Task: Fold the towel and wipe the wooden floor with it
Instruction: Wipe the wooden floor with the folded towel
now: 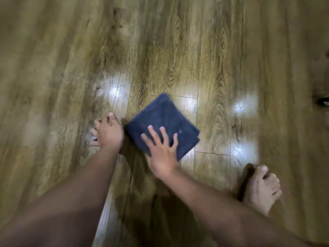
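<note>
While your right hand (162, 154) lies flat with its fingers (153, 133) spread on the lower left part of the folded towel (162, 124), nothing is gripped: the palm and fingers press down on the cloth and the grip is released, not closed around any edge. The towel is dark blue, folded into a compact square that sits turned like a diamond a little below the middle of the frame, lying directly on the wooden floor (195, 50); layered edges show along its lower right side. Your left hand (108, 132) is just beside the towel's left corner, at the centre left of the frame, planted on the floor with the fingers splayed outward and the thumb pointing up the picture; its grip is also released and holds nothing, and whether it touches the cloth cannot be told through the blur. Both forearms run in from the bottom edge, the left from the lower left corner, the right from the lower right. A bare foot (261, 188) rests on the boards at the lower right of the frame, well apart from the towel. The floor is glossy, with bright patches of reflected light around the towel, above left, above right and to its right. Much of the frame is smeared, so fine detail of the towel's weave is not readable.
</note>
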`<state>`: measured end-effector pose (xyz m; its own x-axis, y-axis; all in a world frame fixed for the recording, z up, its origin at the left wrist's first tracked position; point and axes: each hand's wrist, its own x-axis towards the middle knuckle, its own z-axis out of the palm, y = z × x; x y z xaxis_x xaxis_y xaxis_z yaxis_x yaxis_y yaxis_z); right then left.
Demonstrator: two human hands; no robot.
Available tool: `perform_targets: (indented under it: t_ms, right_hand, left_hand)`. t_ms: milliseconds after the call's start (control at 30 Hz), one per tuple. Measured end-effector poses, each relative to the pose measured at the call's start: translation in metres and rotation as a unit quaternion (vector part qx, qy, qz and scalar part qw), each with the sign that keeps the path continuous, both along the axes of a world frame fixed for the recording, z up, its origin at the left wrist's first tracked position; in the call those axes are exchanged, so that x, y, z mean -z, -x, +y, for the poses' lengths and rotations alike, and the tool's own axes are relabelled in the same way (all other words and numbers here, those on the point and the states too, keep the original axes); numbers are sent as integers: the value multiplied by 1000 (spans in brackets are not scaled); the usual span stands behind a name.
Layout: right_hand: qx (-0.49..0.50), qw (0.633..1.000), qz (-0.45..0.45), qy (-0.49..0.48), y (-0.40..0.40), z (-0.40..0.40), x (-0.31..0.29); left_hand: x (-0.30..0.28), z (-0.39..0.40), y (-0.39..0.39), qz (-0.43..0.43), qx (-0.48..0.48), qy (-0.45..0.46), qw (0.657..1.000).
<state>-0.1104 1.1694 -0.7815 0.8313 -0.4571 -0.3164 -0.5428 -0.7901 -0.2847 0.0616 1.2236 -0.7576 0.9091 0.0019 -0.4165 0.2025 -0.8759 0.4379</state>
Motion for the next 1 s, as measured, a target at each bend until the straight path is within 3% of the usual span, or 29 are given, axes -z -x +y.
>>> perform_targets:
  t_ms: [67, 167, 267, 367, 433, 500, 633, 733, 833, 933, 1000]
  right_hand:
    - [-162, 985, 27, -62, 8, 58, 2]
    - [-390, 916, 37, -83, 18, 97, 1]
    - [-473, 880, 4, -33, -3, 72, 2]
    - [-502, 864, -42, 23, -40, 27, 7]
    - [-485, 872, -62, 30, -73, -2, 9]
    - [-432, 898, -72, 54, -113, -35, 7]
    - [-212, 972, -72, 78, -188, -106, -1]
    - [-95, 994, -56, 28, -224, -138, -7]
    - [-52, 997, -59, 9, -224, -127, -5]
    - [-52, 996, -74, 12, -204, -86, 2]
    - [-86, 994, -72, 15, -190, -53, 4]
  left_hand:
    - [-1, 23, -18, -11, -52, 43, 998]
    - [2, 61, -29, -12, -110, 0, 994]
    - [4, 84, -22, -3, -104, -39, 994]
    - [5, 91, -26, -24, -124, -5, 992]
    - [3, 100, -34, -30, -146, 13, 989]
    - [1, 110, -34, -32, -108, 12, 994]
    - [-1, 122, -20, -17, -26, 13, 999]
    - [-1, 135, -20, 3, -33, 57, 998]
    - [3, 146, -20, 3, -42, 104, 994]
    - [4, 137, -21, -7, -166, 164, 972]
    - [1, 126, -27, -30, -202, 132, 970]
